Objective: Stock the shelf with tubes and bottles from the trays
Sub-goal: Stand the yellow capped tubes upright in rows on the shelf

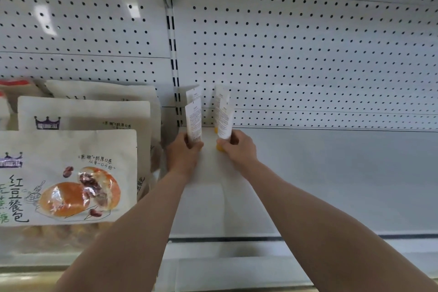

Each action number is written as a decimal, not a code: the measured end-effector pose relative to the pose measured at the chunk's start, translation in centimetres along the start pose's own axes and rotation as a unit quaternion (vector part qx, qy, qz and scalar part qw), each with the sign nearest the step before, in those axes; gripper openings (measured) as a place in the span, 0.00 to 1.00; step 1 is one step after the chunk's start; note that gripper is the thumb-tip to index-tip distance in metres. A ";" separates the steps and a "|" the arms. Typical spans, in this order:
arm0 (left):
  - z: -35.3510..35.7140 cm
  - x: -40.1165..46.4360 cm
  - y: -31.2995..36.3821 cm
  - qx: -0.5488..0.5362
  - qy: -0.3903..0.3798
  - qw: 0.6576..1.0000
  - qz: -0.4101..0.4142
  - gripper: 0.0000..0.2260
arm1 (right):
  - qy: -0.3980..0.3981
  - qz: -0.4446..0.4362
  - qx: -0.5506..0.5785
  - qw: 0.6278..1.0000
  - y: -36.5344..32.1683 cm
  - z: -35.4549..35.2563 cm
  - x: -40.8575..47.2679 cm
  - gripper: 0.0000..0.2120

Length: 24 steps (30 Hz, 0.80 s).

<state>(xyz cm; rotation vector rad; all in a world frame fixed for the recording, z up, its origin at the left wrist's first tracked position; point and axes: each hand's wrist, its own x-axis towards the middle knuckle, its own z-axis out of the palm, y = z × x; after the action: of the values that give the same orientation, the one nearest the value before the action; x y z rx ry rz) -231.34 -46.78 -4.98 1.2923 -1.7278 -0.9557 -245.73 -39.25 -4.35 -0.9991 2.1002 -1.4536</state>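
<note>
Two white tubes stand cap-down at the back of the shelf (331,173), one in each fist, with what looks like a second tube behind each. The risk is toppling: a tall tube (193,121) on a narrow cap, let go off plumb, could tip into the bread bags (68,173) just left of the left hand (183,153), which curls round its base. The right hand (238,147), arm outstretched, pinches the yellow-capped tube (224,123) low down.

Bread bags (68,173) stand before a white pegboard (308,54).
</note>
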 end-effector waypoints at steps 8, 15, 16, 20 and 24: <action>0.1 0.0 -0.1 0.005 -0.004 1.000 0.008 0.16 | -0.012 0.003 0.006 1.000 0.2 -0.1 -0.1 0.13; -0.1 -0.2 -0.2 0.008 -0.012 1.000 0.017 0.16 | -0.018 0.001 -0.004 1.000 0.2 -0.1 -0.3 0.15; -0.1 -0.2 -0.2 0.007 -0.014 1.000 0.018 0.16 | -0.017 0.001 -0.003 1.000 0.2 -0.1 -0.3 0.15; -0.1 -0.2 -0.2 0.013 -0.019 0.999 0.025 0.16 | -0.021 -0.004 -0.014 1.000 0.0 -0.3 -0.4 0.15; -0.2 -0.2 -0.2 0.029 -0.024 0.999 0.030 0.17 | -0.028 -0.004 -0.027 0.999 -0.2 -0.5 -0.6 0.12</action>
<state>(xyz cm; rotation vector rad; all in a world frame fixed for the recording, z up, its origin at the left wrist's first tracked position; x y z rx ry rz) -230.99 -46.64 -5.12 1.2565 -1.8318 -0.9158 -245.62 -38.54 -3.97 -1.0567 2.1076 -1.3634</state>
